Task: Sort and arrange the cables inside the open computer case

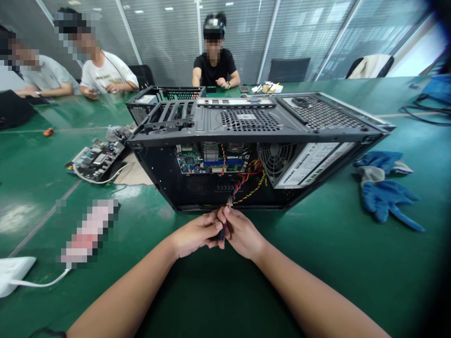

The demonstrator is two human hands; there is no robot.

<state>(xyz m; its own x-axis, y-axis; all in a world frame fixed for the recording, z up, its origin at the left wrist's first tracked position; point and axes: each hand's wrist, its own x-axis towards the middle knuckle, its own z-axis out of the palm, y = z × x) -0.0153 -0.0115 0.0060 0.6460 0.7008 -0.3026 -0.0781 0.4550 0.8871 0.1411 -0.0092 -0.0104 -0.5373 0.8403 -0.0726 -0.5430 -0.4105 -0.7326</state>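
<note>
In front of me a black computer case (211, 133) lies with its open side facing me. Inside it are a green motherboard (190, 162) and a power supply (299, 164) with a round fan grille. A bundle of coloured power cables (237, 188) runs from the power supply out over the case's lower edge to my hands. My left hand (200, 232) is closed around the black connector (221, 233) at the bundle's end. My right hand (243, 231) pinches the cables just by that connector. The fingers partly hide the connector.
Blue work gloves (384, 188) lie at the right. A loose circuit board (100, 157) with a white cable is at the left, near a blurred phone-like object (89, 232) on a cord. Another metal frame (141, 101) stands behind the case. Several people sit across the green table (352, 281).
</note>
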